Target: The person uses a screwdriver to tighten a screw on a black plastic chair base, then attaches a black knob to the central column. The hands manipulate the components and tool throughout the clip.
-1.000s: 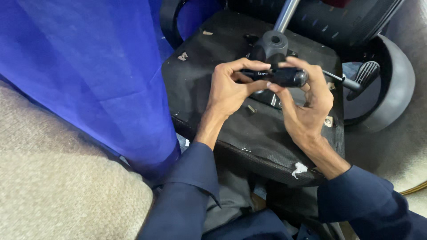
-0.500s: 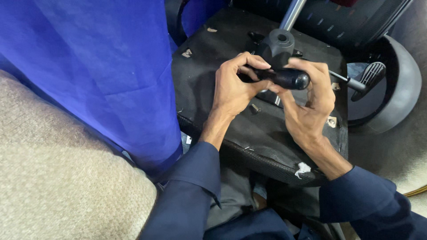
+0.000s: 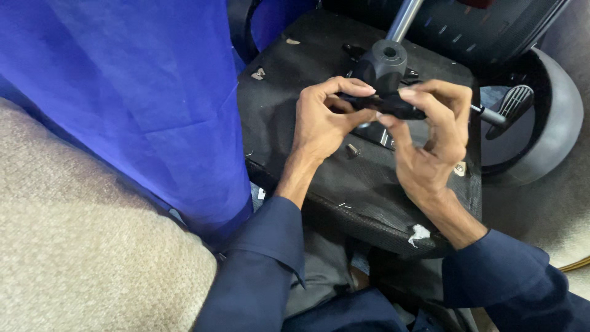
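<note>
Nearest the camera are the dark blue sleeves of the person, and from them both hands reach out over the upturned underside of an office chair seat (image 3: 319,178), its black cloth torn at the near edge with a white scrap showing. The left hand (image 3: 319,123) has its fingers curled and pressed together, thumb underneath, pinching one end of a small black lever handle (image 3: 384,104); the right hand (image 3: 430,147) curls its fingers over the other end, index and thumb closed on it, the remaining fingers loosely bent below. The handle lies crosswise between the two sets of fingertips, held just above the seat and not resting on it. Under the left fingers a small screw or clip (image 3: 352,149) lies loose on the cloth. Just beyond the fingertips stands the black mounting hub (image 3: 384,64) with the silver gas column (image 3: 402,21) rising from it, and to the right of the right fingers a thin metal rod (image 3: 488,114) sticks out toward a grey paddle. As far as one can judge, the work is midway: the handle is in hand and close to the mechanism, but not seated on anything, and loose hardware is still lying out. Left of the fingers hangs blue fabric (image 3: 123,92) over a beige cushion.
</note>
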